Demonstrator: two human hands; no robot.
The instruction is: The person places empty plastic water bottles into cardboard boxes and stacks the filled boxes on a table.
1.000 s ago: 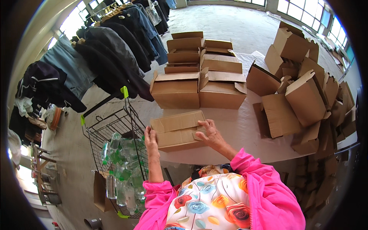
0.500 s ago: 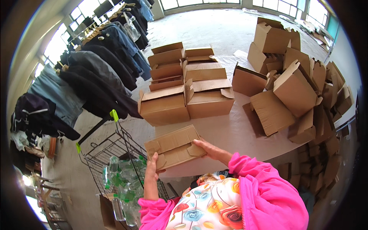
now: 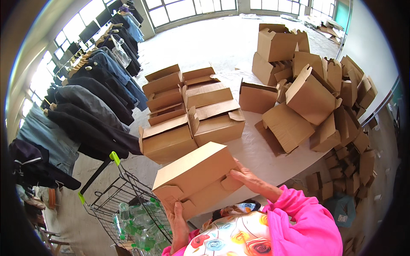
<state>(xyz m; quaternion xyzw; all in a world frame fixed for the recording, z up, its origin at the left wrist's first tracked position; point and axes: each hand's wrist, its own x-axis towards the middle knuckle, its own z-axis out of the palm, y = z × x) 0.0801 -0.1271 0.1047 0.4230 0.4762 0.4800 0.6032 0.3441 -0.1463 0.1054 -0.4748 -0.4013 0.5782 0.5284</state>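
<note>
A brown cardboard box (image 3: 192, 168) is held up in front of me, tilted, with its flap side facing my body. My left hand (image 3: 178, 224) grips its lower left corner, thumb on the face and the other fingers hidden behind. At the right end, my right hand (image 3: 252, 181) is closed on the edge beside a tucked side flap. Just beyond stand two rows of cardboard boxes (image 3: 218, 128) on the pale table (image 3: 260, 160), several with raised lids.
To the right, open cardboard boxes (image 3: 311, 96) lie in a loose heap on the table. More boxes (image 3: 341, 170) are piled on the floor below. A wire cart (image 3: 124, 181) with clear bottles (image 3: 136, 224) stands at left, near a rack of dark clothes (image 3: 92, 102).
The box in my hands has tipped up and now shows a long plain side as well as its flap side. My view has shifted to the right.
</note>
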